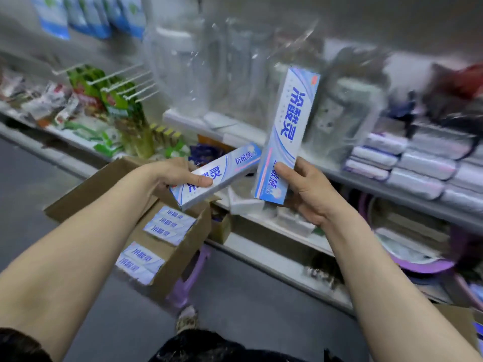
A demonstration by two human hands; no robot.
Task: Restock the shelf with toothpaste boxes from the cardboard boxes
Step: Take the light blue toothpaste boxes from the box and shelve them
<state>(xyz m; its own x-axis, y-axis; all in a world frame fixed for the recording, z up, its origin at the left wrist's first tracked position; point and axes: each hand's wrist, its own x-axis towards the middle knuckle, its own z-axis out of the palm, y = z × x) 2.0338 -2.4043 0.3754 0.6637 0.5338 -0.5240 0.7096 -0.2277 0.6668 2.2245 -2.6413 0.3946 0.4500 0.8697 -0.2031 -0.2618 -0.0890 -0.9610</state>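
Our left hand (180, 173) grips one white-and-blue cardboard toothpaste box with blue lettering (222, 173). The thumb lies across its printed face and the box runs slantwise up to the right. Our right hand (305, 189) grips the lower end of a second white-and-blue toothpaste box (287, 126), fingers curled behind and thumb on the front. This box stands almost upright, leaning slightly right. The two boxes nearly meet just above the right thumb; we cannot tell whether they touch.

Item, nearest: a patterned shoe (187, 320) on the grey floor (248, 296).

Item: a lilac plastic stool (183, 288) standing under the carton.

Item: an open brown cardboard carton (180, 259), flaps spread, below our left hand. Inside lie two groups of packed toothpaste boxes, faces up: an upper stack (170, 226) and a lower stack (141, 262).

Item: a smaller brown cardboard box (222, 228) just behind the carton, at the foot of the shelving.

Item: a grey metal shelf (392, 195) running across beyond our hands. On its right part sit stacked white-and-lilac long boxes (418, 165), too blurred to read.

Item: purple plastic basins (423, 265) on the level below, to the right.

Item: green packets (112, 100) on wire hooks at left, with small mixed goods beside them.

Item: clear plastic-wrapped wares (230, 74) behind the upright box.

Item, farthest: blue-and-white hanging packs (91, 17) at upper left.
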